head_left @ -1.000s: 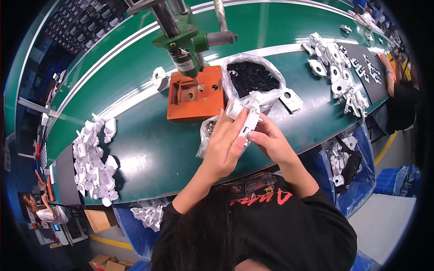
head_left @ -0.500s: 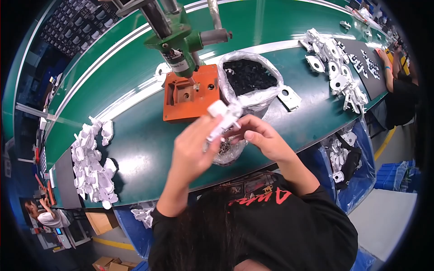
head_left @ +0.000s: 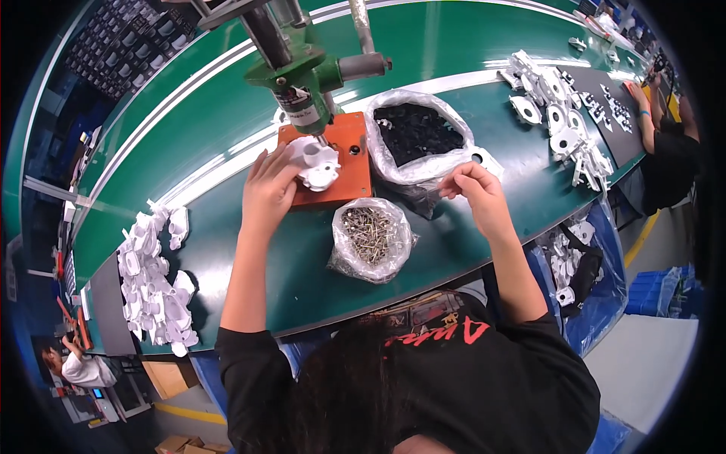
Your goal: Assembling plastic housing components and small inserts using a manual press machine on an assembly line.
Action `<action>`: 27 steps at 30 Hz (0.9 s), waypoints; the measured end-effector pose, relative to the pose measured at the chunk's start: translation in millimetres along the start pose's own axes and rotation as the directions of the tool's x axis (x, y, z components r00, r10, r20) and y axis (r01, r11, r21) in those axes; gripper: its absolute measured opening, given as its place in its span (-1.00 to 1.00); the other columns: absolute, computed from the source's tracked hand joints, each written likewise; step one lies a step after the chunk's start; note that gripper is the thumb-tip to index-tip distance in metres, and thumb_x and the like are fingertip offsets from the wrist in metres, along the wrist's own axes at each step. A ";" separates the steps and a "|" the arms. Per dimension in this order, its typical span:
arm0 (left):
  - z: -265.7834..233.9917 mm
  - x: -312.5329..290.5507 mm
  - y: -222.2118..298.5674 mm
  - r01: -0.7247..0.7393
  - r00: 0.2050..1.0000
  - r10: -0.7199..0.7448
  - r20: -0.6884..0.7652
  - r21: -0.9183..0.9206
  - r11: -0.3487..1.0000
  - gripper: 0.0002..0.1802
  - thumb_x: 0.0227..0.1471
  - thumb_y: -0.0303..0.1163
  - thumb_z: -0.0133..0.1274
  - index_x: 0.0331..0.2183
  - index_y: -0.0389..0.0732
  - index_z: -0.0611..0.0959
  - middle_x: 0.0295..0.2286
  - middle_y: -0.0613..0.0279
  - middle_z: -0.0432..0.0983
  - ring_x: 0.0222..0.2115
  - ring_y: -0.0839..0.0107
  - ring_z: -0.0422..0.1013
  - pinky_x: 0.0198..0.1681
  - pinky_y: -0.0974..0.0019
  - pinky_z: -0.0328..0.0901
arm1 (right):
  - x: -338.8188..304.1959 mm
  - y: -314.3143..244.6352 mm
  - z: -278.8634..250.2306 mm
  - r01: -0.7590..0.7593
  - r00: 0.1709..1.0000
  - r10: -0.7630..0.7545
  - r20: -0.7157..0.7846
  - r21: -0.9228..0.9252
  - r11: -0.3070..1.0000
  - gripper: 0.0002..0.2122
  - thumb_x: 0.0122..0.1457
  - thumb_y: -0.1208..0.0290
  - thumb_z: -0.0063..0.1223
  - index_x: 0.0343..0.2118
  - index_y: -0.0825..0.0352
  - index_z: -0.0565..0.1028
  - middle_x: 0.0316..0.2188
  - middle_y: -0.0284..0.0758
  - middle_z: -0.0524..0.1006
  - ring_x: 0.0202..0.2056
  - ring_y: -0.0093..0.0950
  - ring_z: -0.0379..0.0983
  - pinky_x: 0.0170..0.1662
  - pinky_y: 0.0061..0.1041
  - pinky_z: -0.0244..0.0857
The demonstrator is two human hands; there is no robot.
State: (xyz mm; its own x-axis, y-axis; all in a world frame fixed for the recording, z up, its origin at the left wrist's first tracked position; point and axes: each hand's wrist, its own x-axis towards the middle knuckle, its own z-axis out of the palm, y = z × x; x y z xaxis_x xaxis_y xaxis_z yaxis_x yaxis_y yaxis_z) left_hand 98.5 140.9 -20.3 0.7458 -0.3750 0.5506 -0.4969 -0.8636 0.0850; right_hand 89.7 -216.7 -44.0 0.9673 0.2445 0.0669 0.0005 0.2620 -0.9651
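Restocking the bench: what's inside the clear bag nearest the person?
The clear bag holds a heap of small metal screws, seen through its open top. How deep the heap goes, and the belt under the bag, are covered.

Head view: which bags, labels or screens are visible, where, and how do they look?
Clear bag of screws: table front, between the hands, open, rounded.
Clear bag of black parts: right of the orange fixture plate, open.
White label: on the green press head, small, curved.
Screen: lower left rim, small, bluish.
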 end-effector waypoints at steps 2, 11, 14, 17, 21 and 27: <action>1.2 -1.2 1.6 0.034 0.999 -0.034 -0.007 0.019 0.999 -0.77 -0.27 -0.59 0.07 -0.41 -0.19 0.55 -0.14 0.12 0.47 -0.02 0.20 0.34 0.07 0.04 0.18 | 7.6 0.9 -2.4 0.013 1.000 -0.014 -0.014 -0.052 0.999 -0.88 0.19 0.50 -0.16 -0.36 0.40 0.43 -0.40 -0.28 0.53 -0.37 -0.54 0.43 -0.24 -0.56 0.28; 6.4 0.7 7.9 -0.036 0.999 0.035 -0.006 -0.009 0.999 -0.75 -0.22 -0.49 0.14 -0.37 -0.19 0.49 -0.14 0.11 0.46 -0.14 0.18 0.41 -0.03 0.12 0.29 | 93.2 26.8 6.3 0.251 0.919 -0.386 0.081 -0.875 0.413 -0.87 0.00 0.50 0.03 -0.34 0.29 0.51 -0.31 -0.33 0.48 -0.30 -0.43 0.43 -0.24 -0.50 0.30; -4.5 4.6 22.0 0.054 0.996 -0.056 0.072 0.041 0.998 -0.77 -0.22 -0.49 0.13 -0.40 -0.20 0.48 -0.16 0.09 0.47 -0.18 0.17 0.44 -0.06 0.15 0.32 | 127.4 45.6 2.6 0.262 0.877 -0.437 0.199 -0.961 0.088 -0.82 -0.08 0.47 0.09 -0.34 0.24 0.53 -0.29 -0.28 0.44 -0.20 -0.28 0.37 -0.16 -0.35 0.29; -4.6 9.6 26.0 0.075 0.992 -0.087 0.091 0.125 0.989 -0.76 -0.22 -0.50 0.13 -0.41 -0.21 0.46 -0.22 0.03 0.47 -0.15 0.11 0.42 -0.04 0.17 0.32 | 138.2 47.6 7.4 0.202 0.883 -0.400 0.244 -0.969 -0.144 -0.81 -0.11 0.45 0.12 -0.35 0.23 0.50 -0.33 -0.28 0.43 -0.20 -0.26 0.35 -0.15 -0.30 0.28; 6.5 13.0 21.4 0.069 0.987 -0.082 0.140 0.092 0.993 -0.79 -0.17 -0.50 0.09 -0.39 -0.23 0.43 -0.23 -0.05 0.45 -0.10 0.00 0.36 0.01 0.10 0.27 | 143.1 44.5 11.0 0.173 0.912 -0.340 0.228 -0.967 -0.184 -0.83 -0.10 0.44 0.12 -0.37 0.22 0.46 -0.35 -0.25 0.43 -0.20 -0.25 0.36 -0.15 -0.29 0.28; 9.0 10.7 14.6 0.034 0.983 -0.019 0.184 -0.076 0.997 -0.86 -0.02 -0.44 0.02 -0.37 -0.26 0.44 -0.19 -0.14 0.41 -0.05 -0.04 0.31 0.08 0.05 0.18 | 142.4 48.4 5.6 0.171 0.927 -0.311 0.208 -0.975 -0.143 -0.87 -0.06 0.44 0.08 -0.40 0.26 0.48 -0.37 -0.19 0.44 -0.22 -0.20 0.37 -0.13 -0.28 0.28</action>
State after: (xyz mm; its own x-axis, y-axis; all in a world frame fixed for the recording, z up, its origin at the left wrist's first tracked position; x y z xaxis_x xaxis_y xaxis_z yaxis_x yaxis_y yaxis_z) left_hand 103.2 121.3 -20.7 0.8240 -0.4137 0.3871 -0.5039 -0.8475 0.1668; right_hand 226.1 -164.0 -79.8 0.8441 0.3399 0.4147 0.4125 -0.9057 -0.0974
